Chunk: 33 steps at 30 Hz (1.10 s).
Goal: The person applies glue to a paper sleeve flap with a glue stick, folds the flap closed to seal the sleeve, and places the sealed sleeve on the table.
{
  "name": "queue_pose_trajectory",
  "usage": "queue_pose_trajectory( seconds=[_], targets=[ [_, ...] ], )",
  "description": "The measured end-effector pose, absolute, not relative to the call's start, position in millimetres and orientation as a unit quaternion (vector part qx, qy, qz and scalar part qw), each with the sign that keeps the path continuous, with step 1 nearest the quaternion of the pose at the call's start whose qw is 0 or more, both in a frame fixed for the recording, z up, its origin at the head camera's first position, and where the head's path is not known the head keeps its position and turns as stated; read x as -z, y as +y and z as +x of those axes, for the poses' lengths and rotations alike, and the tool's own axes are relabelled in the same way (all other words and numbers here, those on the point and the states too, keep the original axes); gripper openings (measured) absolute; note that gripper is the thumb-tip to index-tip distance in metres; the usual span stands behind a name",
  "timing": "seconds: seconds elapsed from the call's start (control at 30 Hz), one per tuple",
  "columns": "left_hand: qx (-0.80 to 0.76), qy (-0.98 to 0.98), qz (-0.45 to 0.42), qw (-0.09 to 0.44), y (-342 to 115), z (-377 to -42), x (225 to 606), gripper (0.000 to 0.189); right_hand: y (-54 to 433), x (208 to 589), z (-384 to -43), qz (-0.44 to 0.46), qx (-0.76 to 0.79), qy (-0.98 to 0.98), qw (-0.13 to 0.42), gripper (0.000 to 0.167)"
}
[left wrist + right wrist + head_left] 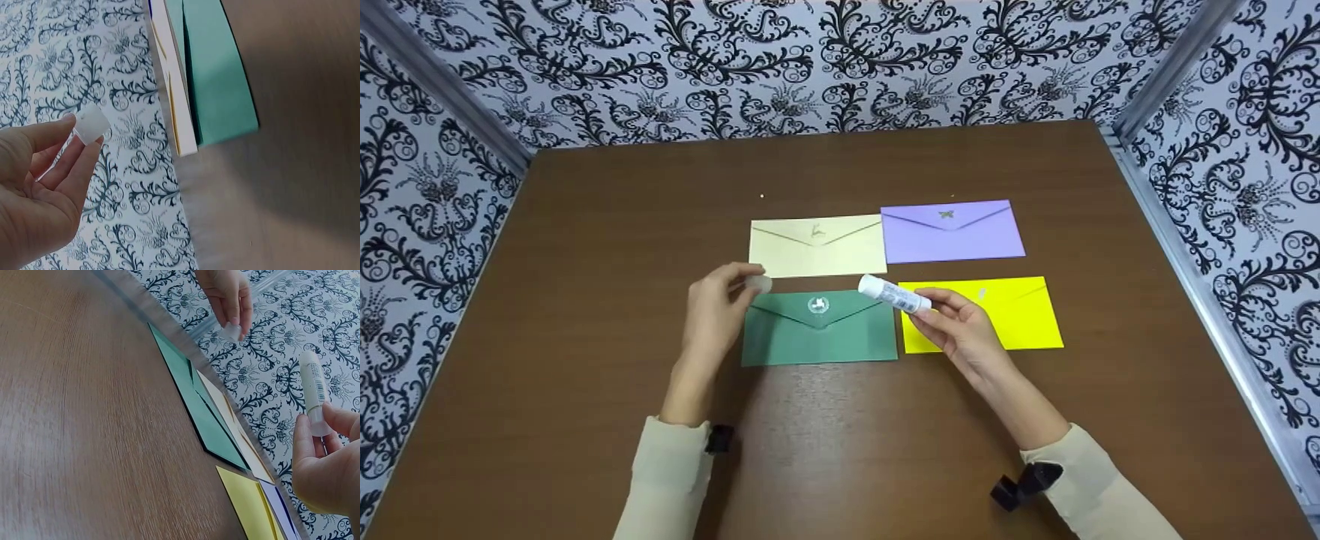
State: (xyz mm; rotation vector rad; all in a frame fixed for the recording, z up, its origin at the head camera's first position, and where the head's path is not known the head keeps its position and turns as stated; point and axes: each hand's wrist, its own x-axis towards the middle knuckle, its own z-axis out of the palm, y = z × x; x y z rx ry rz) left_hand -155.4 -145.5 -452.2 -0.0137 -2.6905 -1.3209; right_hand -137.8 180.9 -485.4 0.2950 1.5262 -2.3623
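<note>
My left hand point(716, 307) pinches a small translucent white cap point(91, 124) between thumb and fingertips, above the upper left corner of a green envelope point(821, 345). A white glue stick point(894, 293) with a printed label is held by my right hand point(964, 330), whose thumb and fingers grip its lower end. The tube tilts up to the left, over the gap between the green envelope and a yellow envelope point(1024, 319). Part of the yellow envelope is hidden behind the right hand. A round white sticker point(818, 305) marks the green envelope's flap.
Behind lie a cream envelope point(817, 259) and a purple envelope point(960, 244), each with a small motif on its flap. All rest on a brown wooden table point(607, 262). Patterned panels point(735, 67) with metal edging stand around its back and sides.
</note>
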Motion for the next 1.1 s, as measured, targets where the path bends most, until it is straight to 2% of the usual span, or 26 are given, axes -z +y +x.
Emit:
queue_pose_trajectory(
  seconds=[1.1],
  targets=[
    [0.645,-0.756,-0.116,0.008,-78.0,-150.5,454.1,0.023,179.1,490.7,-137.1,0.096,0.827,0.53,0.164,0.026]
  ],
)
